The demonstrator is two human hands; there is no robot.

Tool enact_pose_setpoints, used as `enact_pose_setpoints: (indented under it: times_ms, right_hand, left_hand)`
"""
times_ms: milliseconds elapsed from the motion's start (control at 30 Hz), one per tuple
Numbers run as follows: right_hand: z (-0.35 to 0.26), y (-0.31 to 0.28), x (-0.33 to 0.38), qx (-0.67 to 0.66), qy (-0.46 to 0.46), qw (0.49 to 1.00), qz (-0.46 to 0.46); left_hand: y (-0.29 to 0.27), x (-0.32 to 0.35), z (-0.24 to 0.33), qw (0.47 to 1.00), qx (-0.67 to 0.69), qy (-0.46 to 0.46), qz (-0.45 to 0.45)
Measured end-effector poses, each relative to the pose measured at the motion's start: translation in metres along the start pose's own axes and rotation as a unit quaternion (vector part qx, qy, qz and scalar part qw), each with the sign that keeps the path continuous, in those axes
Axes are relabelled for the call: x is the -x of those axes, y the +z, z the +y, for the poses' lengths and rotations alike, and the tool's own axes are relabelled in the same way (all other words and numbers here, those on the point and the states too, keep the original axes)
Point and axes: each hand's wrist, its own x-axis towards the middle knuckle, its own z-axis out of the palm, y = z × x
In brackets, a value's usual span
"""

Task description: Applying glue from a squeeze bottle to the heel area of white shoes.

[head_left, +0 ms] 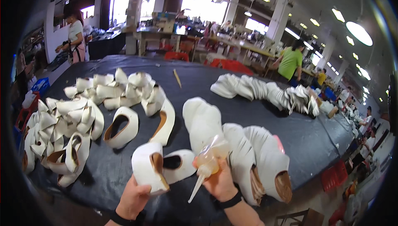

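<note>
My left hand (134,197) is closed on a white shoe upper (146,166) with a tan lining, held above the table's near edge. In my right hand (222,180) is a clear squeeze bottle (212,155) of pale yellow liquid, its long thin nozzle tilted down and to the left. Just behind the held piece lies another white shoe upper (180,166). Nested stacks of white shoe uppers (240,151) lie right of the bottle. A single upper (122,128) rests on the table left of centre, with a curved one beside it.
The dark-covered table (195,89) carries a heap of loose white uppers (70,122) at left and a long stacked row (265,93) at far right. A thin yellowish stick (177,78) lies at the back. Red crates (335,176) stand on the floor. A person in green (290,62) is beyond the table.
</note>
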Motion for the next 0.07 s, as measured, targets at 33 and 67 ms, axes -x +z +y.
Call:
enact_pose_setpoints:
  times_ms: [33, 67]
  right_hand:
    - [-0.004, -0.001, -0.004, 0.011, -0.014, 1.0, 0.002]
    - [-0.009, -0.005, -0.008, 0.017, -0.018, 1.0, 0.009]
  left_hand:
    - [-0.011, -0.008, -0.003, 1.0, -0.017, 0.004, -0.004]
    - [-0.02, 0.009, -0.005, 0.999, -0.019, -0.009, 0.029]
